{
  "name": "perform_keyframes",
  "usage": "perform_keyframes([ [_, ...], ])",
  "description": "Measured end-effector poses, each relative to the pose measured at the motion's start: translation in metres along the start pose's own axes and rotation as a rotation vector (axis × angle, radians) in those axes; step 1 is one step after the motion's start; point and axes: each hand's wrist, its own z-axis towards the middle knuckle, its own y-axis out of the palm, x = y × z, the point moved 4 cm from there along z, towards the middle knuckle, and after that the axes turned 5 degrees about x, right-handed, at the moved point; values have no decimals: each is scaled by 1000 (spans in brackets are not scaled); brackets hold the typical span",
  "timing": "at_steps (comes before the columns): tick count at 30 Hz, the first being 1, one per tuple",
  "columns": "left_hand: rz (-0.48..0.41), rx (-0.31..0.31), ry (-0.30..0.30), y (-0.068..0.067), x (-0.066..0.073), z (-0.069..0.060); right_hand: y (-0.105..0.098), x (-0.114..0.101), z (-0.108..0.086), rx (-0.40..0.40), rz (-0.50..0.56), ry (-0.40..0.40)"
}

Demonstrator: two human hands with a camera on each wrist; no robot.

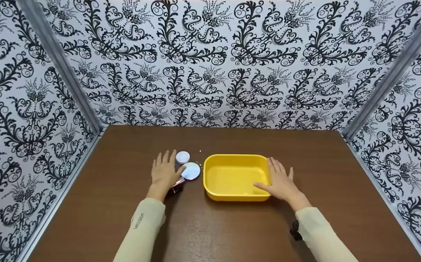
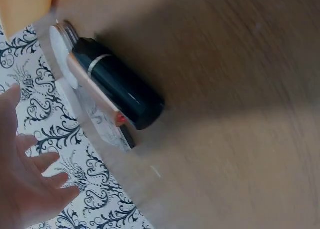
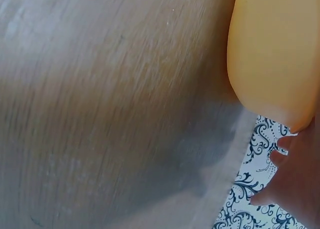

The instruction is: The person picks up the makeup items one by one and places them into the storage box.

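Note:
A yellow plastic basin (image 1: 236,178) stands on the table, its inside bare. My right hand (image 1: 280,182) is at the basin's right rim, fingers extended and thumb over the inside; whether it bears on the rim I cannot tell. With fingers spread, my left hand (image 1: 164,171) hovers beside a small cluster of items and holds nothing. The cluster has a white round-lidded container (image 1: 183,157), a pale shiny disc (image 1: 191,171), a dark glossy bottle (image 2: 122,86) lying down, a slim pinkish stick (image 2: 95,91) and a pale item with a black end (image 2: 107,129).
The brown wooden table (image 1: 210,229) meets black-and-white patterned walls (image 1: 210,72) at the back and both sides. Grey strips (image 1: 65,69) run up the corners. Tiny pale specks lie near the disc. A dark device (image 1: 295,231) sits under the right sleeve.

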Motion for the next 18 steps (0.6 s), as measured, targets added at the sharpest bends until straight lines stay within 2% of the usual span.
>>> perform_keyframes([
  [6,12,-18,38,4,-4,8,0,-2,1,6,-5,6],
  [11,16,-16,62,7,-2,14,-1,-3,0,8,-24,6],
  [18,7,-35,61,11,2,18,0,-1,-1,18,-54,12],
])
